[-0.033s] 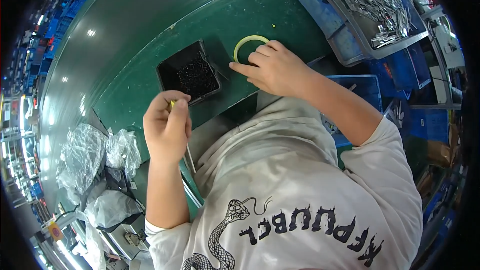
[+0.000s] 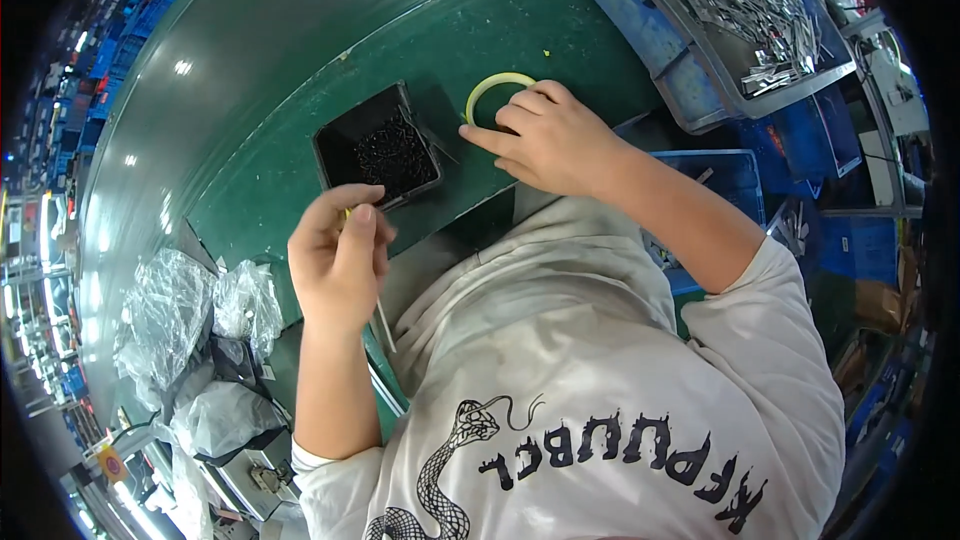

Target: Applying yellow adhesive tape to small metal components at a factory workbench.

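In the head view, the left hand (image 2: 338,255) is beside the near left corner of the black box (image 2: 328,145); its grip is nearly closed, thumb and bent fingers drawn together round a pale strip (image 2: 383,328), which shows below the palm and slants down toward the lap; a small yellow piece (image 2: 348,213) peeps out between thumb and forefinger, though whether it is joined to the strip I cannot tell.

The right hand (image 2: 555,140) is over the green desk (image 2: 420,55), fingers bent across the right and near parts of the yellow ring (image 2: 490,88); the ring's far and left arc shows beyond that grip; whether the fingers pinch it or only rest there I cannot tell; the box, holding small black pieces (image 2: 392,152), stands between ring and left hand.
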Demonstrator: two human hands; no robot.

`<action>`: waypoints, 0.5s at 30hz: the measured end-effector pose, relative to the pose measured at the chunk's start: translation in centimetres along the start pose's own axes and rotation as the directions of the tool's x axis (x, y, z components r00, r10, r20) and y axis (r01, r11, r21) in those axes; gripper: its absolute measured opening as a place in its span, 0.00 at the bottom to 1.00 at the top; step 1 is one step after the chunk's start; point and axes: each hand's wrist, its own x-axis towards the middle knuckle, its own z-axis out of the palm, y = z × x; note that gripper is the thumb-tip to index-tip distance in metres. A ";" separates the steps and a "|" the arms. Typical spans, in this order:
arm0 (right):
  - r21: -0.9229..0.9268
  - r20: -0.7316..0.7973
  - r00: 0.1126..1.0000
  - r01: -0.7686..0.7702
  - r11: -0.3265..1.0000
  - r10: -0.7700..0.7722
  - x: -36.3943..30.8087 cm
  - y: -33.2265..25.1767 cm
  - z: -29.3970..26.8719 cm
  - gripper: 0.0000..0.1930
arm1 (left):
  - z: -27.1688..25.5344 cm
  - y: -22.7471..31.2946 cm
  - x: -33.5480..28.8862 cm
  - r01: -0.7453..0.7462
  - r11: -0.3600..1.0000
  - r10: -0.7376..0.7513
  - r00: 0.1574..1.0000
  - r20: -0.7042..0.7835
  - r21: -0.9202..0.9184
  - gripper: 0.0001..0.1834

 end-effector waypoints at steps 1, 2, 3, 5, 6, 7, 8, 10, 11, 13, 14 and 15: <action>-0.003 -0.072 0.997 0.006 1.000 -0.006 -0.3 -0.1 -0.1 0.27 | -0.5 -0.8 0.0 -0.079 0.997 0.078 0.995 0.069 0.006 0.14; -0.012 -0.074 0.997 -0.003 1.000 0.002 -0.6 -0.4 -0.6 0.27 | 0.0 -0.7 -0.2 -0.086 0.996 0.085 0.993 0.080 0.003 0.14; 0.029 -0.106 0.993 -0.046 0.998 0.049 -0.8 -0.9 -1.2 0.28 | 0.8 -0.6 -0.6 -0.174 0.984 0.170 0.979 0.109 0.028 0.15; 0.165 -0.129 0.986 -0.087 0.982 0.108 -1.7 -1.9 -2.5 0.28 | 1.4 -0.6 -0.7 -0.314 0.949 0.308 0.916 0.256 -0.017 0.19; 0.303 -0.110 0.984 -0.099 0.948 0.138 -2.1 -2.7 -3.3 0.28 | 2.0 -0.9 -0.8 -0.362 0.929 0.367 0.888 0.276 -0.070 0.21; 0.482 -0.146 0.980 -0.048 0.875 0.134 -2.7 -3.6 -3.2 0.27 | 2.5 -1.0 -0.7 -0.433 0.896 0.442 0.845 0.302 -0.099 0.22; 0.691 0.030 0.991 -0.117 0.713 0.134 -3.3 -4.2 -3.4 0.27 | 3.3 -1.1 -0.3 -0.498 0.855 0.516 0.788 0.335 -0.145 0.23; 0.898 0.134 0.991 -0.110 0.425 -0.027 -3.4 -5.7 -3.3 0.24 | 4.5 -1.1 -0.1 -0.548 0.814 0.574 0.712 0.403 -0.191 0.24; 0.942 0.188 0.977 -0.151 0.299 -0.100 -3.6 -6.4 -2.5 0.22 | 5.3 -1.5 0.0 -0.571 0.797 0.595 0.693 0.407 -0.194 0.22; 0.997 0.047 0.995 -0.042 0.063 -0.089 -3.4 -8.1 -2.9 0.21 | 6.3 -1.7 -0.4 -0.606 0.768 0.630 0.654 0.419 -0.208 0.20; 0.995 0.047 0.997 -0.042 0.091 -0.057 -3.9 -8.5 -2.6 0.21 | 7.0 -1.8 -0.6 -0.540 0.802 0.597 0.707 0.380 -0.254 0.18; 0.976 0.106 0.988 -0.081 0.202 -0.112 -4.4 -8.7 -1.9 0.23 | 7.6 -1.8 -0.9 -0.472 0.831 0.553 0.760 0.343 -0.294 0.17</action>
